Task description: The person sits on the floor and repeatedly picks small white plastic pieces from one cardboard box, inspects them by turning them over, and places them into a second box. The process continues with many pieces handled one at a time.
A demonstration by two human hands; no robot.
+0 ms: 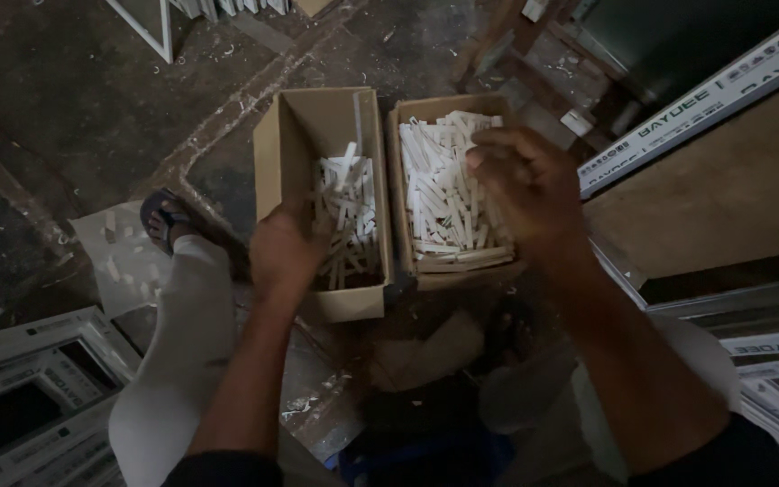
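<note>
On dark, gritty concrete floor (pixel 65 117) stand two open cardboard boxes. Left hand (pixel 286 248) reaches into the left box (pixel 272 153), fingers closed among white strips (pixel 349 212). Right hand (pixel 525 185), loosely curled, hovers over the fuller right box (pixel 396 135); its grasp is unclear.

Two open cardboard boxes (pixel 322 126) stand side by side, each holding many white strips (pixel 439 194), beside one sandalled foot (pixel 166 221).
</note>
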